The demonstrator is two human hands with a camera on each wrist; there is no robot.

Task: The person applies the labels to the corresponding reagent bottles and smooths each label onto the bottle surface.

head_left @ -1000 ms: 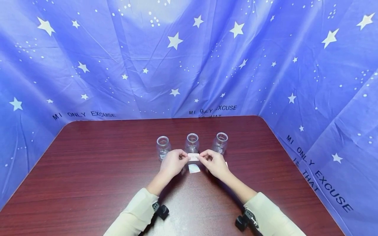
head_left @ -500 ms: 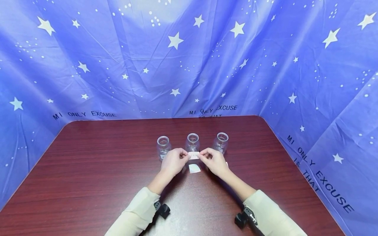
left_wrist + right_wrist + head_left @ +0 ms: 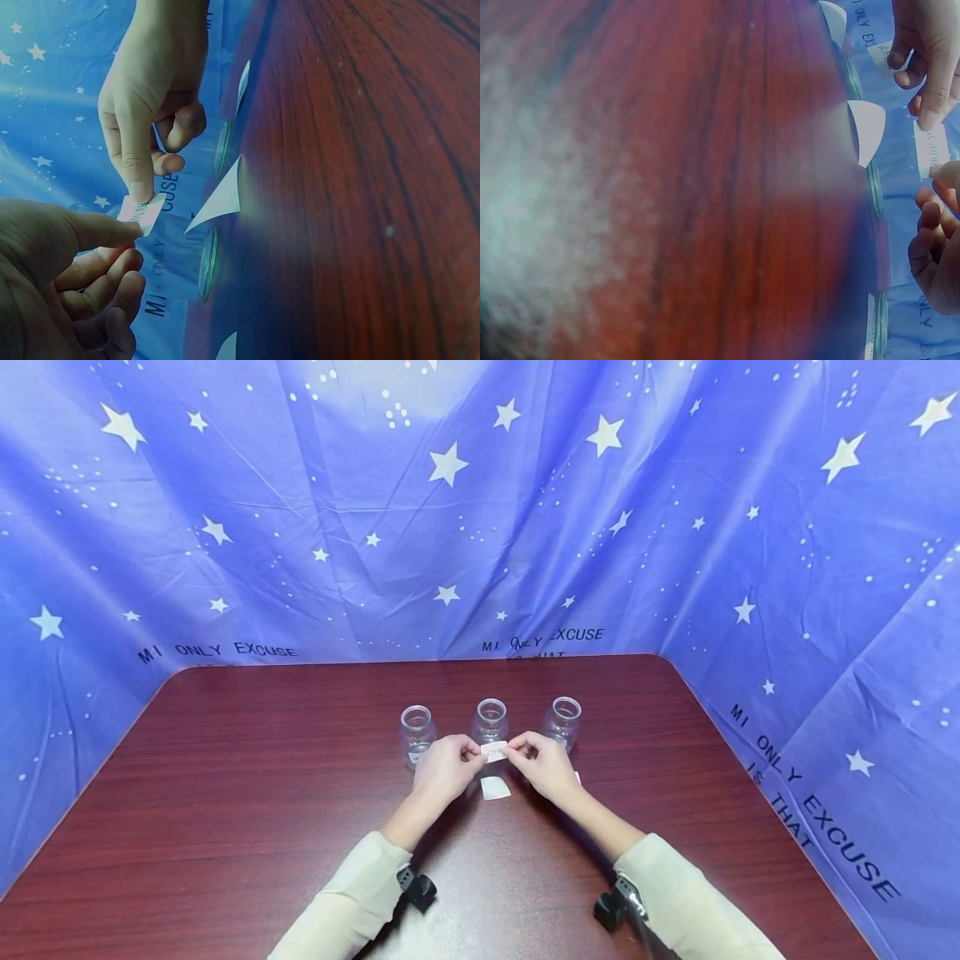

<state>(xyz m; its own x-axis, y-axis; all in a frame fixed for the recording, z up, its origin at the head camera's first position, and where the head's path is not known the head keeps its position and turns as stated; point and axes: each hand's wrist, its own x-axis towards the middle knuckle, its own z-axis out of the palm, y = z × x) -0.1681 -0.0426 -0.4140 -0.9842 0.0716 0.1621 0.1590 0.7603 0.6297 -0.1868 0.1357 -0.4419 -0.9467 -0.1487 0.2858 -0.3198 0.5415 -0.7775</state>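
A small white label (image 3: 493,752) with printed characters is stretched between both hands, just in front of the middle glass jar (image 3: 491,714). My left hand (image 3: 446,767) pinches its left end between thumb and finger. At the right end, my right hand (image 3: 547,768) does the same. In the left wrist view the label (image 3: 142,212) hangs off the table, its ends under the thumbs. Another open glass jar (image 3: 417,727) stands behind the left hand and bears a white label (image 3: 417,757). The third jar (image 3: 564,720) is partly hidden behind the right hand.
A curled piece of white paper (image 3: 495,788) lies on the dark red wooden table (image 3: 262,793) below the held label. Beside the right hand, a sliver of another white paper (image 3: 577,777) shows. A blue star-patterned curtain (image 3: 360,577) hangs behind the table.
The held label has tilted, its right end now slightly higher, and has risen a little over the last second. Both hands keep their pinch; the jars and the curled paper stay in place.
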